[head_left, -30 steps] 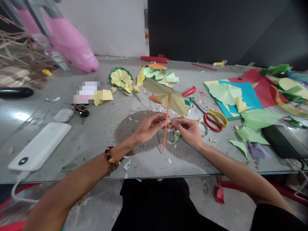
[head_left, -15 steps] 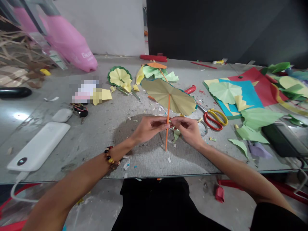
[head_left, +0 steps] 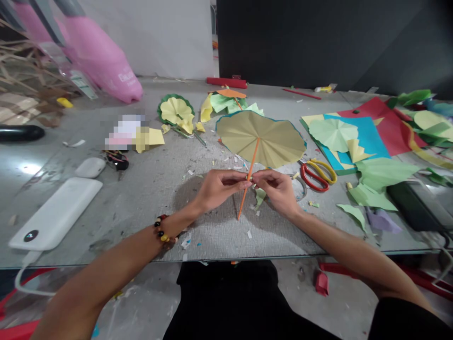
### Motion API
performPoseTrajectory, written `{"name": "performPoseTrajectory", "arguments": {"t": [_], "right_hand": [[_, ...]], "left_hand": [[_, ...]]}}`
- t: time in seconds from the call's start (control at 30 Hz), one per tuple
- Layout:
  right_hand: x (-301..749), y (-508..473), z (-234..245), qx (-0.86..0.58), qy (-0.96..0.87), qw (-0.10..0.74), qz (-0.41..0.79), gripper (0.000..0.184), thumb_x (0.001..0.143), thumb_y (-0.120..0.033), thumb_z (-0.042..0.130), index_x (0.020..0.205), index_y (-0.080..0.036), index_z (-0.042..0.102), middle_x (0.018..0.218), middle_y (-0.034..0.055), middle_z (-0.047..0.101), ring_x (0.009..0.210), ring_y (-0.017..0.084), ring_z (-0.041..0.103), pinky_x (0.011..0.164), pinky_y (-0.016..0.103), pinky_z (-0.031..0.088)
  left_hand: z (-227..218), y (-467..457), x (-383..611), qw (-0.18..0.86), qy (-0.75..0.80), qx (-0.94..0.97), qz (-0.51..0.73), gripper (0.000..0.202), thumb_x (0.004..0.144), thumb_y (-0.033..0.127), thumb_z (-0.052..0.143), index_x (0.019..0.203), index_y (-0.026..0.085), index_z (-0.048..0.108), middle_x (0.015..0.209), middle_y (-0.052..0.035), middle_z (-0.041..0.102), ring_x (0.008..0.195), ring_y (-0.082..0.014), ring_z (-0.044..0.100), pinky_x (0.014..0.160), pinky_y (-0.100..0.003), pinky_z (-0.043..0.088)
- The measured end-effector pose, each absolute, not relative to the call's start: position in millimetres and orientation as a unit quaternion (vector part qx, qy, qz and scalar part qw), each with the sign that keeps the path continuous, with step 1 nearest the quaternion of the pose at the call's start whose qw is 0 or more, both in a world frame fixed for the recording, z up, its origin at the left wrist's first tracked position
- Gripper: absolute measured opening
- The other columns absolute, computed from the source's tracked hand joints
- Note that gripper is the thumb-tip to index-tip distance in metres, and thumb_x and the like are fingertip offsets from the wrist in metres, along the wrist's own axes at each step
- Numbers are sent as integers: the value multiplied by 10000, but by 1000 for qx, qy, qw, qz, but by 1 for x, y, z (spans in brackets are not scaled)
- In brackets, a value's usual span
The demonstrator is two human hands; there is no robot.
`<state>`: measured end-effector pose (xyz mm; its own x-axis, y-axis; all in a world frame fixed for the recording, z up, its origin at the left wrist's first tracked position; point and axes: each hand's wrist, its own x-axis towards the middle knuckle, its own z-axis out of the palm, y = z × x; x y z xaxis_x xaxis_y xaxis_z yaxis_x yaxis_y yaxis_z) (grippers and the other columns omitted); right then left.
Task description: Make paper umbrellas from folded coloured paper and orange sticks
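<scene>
Fingers: left hand (head_left: 221, 190) and right hand (head_left: 276, 191) pinch an orange stick (head_left: 241, 208) from either side, fingertips pressed together (the grip point itself is hidden).
Above: folded paper disc (head_left: 261, 139), tan with a blue rim, sits atop the stick, mid-table.
Right: scissors (head_left: 316, 174) just beside the disc, blades partly hidden behind it.
Near edge: work table (head_left: 141, 200) edge runs below the wrists, paper scraps between.
Left: blurred item (head_left: 125, 133), unreadable.
</scene>
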<state>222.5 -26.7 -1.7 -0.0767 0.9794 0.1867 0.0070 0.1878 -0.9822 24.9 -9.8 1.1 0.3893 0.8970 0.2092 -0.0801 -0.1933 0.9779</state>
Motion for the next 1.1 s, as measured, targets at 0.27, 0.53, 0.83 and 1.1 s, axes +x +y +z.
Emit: {"name": "performPoseTrajectory", "arguments": {"t": [0.27,0.53,0.83,1.1], "right_hand": [[221,-26,-4,-419,-544,553,473,107,800,-297,792,868,-218,766,794,1,769,672,105,692,670,243,577],[221,-29,0,-436,-549,551,452,116,786,-299,795,857,-211,768,770,6,767,654,115,699,658,255,588],[218,-35,6,-454,-581,549,394,75,815,-268,770,863,-211,766,791,5,771,667,112,704,643,242,584],[219,-41,3,-467,-597,540,366,100,840,-289,756,906,-222,789,830,19,783,709,135,723,656,265,594]], "left_hand": [[1,-14,27,518,326,636,470,262,813,323,814,1031,181,784,1020,-64,794,899,-202,780,850,-313,664],[1,-17,28,472,341,652,486,205,833,300,795,1015,205,796,1002,-47,796,872,-185,780,822,-291,665],[12,-25,30,390,372,682,494,162,852,246,756,998,189,795,902,-39,799,755,-136,759,622,-180,623],[14,-27,28,296,380,723,495,176,890,196,715,1052,216,781,909,-24,783,762,-114,736,592,-156,609]]}}
